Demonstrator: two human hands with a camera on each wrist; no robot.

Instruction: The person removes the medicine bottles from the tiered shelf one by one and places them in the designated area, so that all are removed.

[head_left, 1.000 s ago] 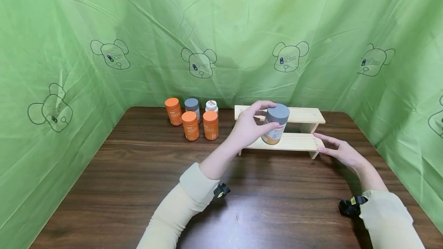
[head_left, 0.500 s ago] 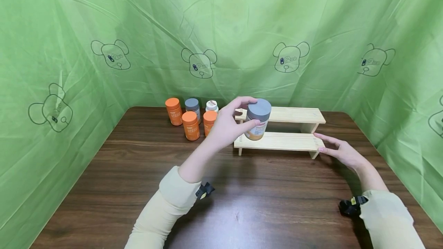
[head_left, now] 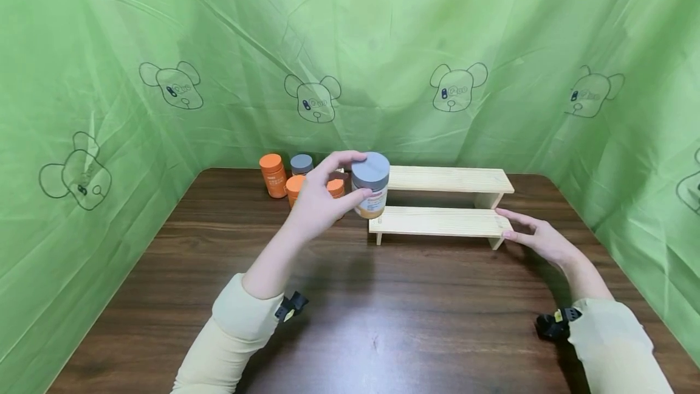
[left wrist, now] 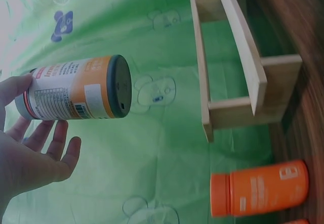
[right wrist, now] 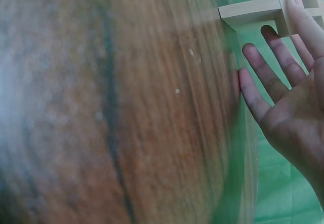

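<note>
While the head view hides it, the left wrist view shows the grey-capped bottle's [left wrist: 76, 88] label, unreadable; the left hand [head_left: 317, 202] grips it above the table, left of the wooden shelf [head_left: 437, 222], where the right hand [head_left: 538, 237] rests flat, fingers straight

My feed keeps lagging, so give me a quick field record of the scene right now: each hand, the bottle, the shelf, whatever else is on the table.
left hand: grips the grey-capped bottle, lifted off the table
right hand: fingers straight, at the right end of the wooden shelf
shelf: two steps, both bare
other bottles: orange-capped and grey-capped, grouped upright left of the shelf
surface: dark wooden table
</note>
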